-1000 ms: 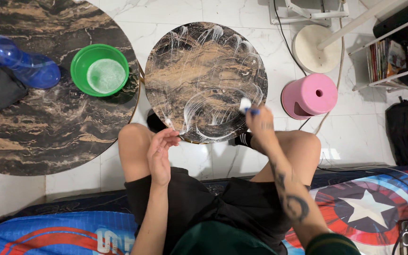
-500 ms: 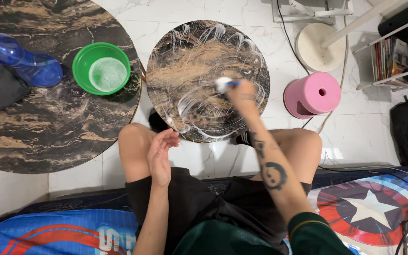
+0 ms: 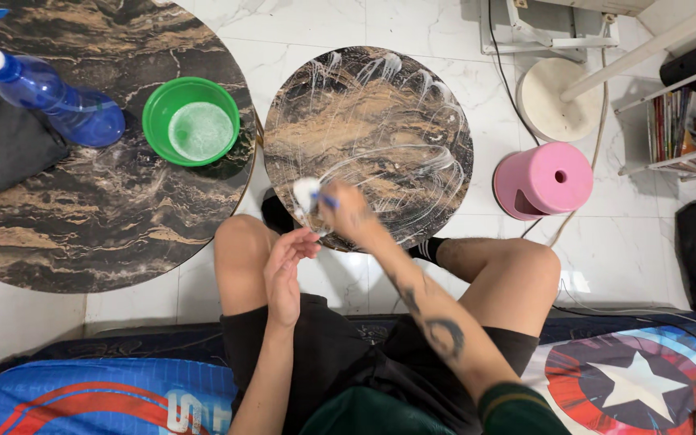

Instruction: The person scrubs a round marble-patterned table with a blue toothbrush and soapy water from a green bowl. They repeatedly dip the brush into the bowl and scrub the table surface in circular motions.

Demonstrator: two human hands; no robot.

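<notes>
Right hand [image 3: 354,211] has its fingers closed on a soapy white sponge [image 3: 306,192], scrubbing the small round counter [image 3: 380,121] at its near-left edge (left hand [image 3: 283,266] idle, fingers loosely open), the far rim probably next.

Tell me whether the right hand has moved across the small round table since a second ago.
Yes. The right hand with its white sponge has swept from the small table's right near edge to its left near edge, toward the green bowl.

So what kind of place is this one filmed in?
Most likely a room in a home, perhaps a bedroom: a printed bedspread under the seated person, a white marble-look tiled floor, a bookshelf and a pink plastic stool beside two round marble-pattern tables.
</notes>
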